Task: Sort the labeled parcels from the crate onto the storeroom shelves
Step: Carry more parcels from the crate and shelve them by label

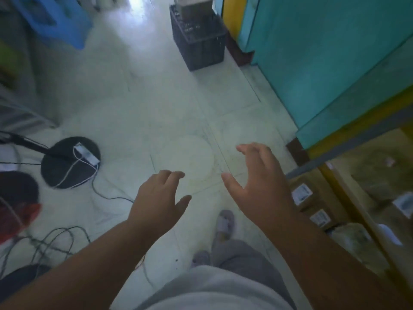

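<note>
While both hands are carried forward over the pale floor [138, 104], neither holds anything: left hand [156, 200] and right hand [259, 184] show loosely spread, slightly curled fingers, judged ready to take a parcel. Dark slatted crate [199, 48] stands well ahead against the teal wall [312, 52], a brownish parcel [194, 7] rising above its rim; label not legible. Shelf [335, 157] at right already carries brown boxes with white labels [301, 193].
</note>
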Tool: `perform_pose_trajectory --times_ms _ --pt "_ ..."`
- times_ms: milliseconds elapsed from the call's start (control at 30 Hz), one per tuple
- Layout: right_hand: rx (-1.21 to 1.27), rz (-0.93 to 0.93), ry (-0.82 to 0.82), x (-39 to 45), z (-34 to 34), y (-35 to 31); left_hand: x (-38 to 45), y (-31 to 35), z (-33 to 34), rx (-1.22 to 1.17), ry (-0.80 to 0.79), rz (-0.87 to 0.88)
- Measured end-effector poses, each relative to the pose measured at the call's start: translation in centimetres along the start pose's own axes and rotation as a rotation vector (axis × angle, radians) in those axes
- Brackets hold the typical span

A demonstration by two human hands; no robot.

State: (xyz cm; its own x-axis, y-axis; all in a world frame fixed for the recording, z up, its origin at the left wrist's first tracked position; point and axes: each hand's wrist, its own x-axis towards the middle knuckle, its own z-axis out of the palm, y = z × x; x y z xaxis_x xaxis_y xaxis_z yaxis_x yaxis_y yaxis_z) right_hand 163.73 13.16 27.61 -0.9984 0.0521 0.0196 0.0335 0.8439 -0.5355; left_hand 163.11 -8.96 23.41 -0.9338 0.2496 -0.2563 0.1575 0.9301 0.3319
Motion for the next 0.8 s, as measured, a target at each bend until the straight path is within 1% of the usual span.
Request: perform_pose_trajectory --times_ms 167,267,333,433,600,667,800 --pt "-0.041 -0.018 0.025 11.5 -1.6 1.3 10.7 -0.2 -3.7 0.024 0.028 0.014" --pt "-0.056 -0.081 -0.004 20.4 -2.3 0.5 18.4 -0.5 -7.0 0.06 0.056 -0.006" --pt "-0.08 -0.124 0.0 26.2 -3.1 -1.5 22.7 -1.3 -9.5 0.084 0.061 -0.017" --pt "-0.094 -0.194 0.003 33.8 -3.6 -5.4 27.1 -3.5 -13.2 0.097 0.065 -0.066" --pt "-0.083 -0.287 0.019 46.1 -1.2 -10.6 34.9 -9.2 -17.9 0.034 0.11 -0.163" --pt "-0.107 -0.29 0.027 51.1 0.2 -12.4 39.6 -11.8 -19.9 0.037 0.116 -0.151" --pt "-0.082 -0.224 0.068 59.7 0.7 -14.8 49.5 -16.1 -25.7 0.067 0.121 -0.069"
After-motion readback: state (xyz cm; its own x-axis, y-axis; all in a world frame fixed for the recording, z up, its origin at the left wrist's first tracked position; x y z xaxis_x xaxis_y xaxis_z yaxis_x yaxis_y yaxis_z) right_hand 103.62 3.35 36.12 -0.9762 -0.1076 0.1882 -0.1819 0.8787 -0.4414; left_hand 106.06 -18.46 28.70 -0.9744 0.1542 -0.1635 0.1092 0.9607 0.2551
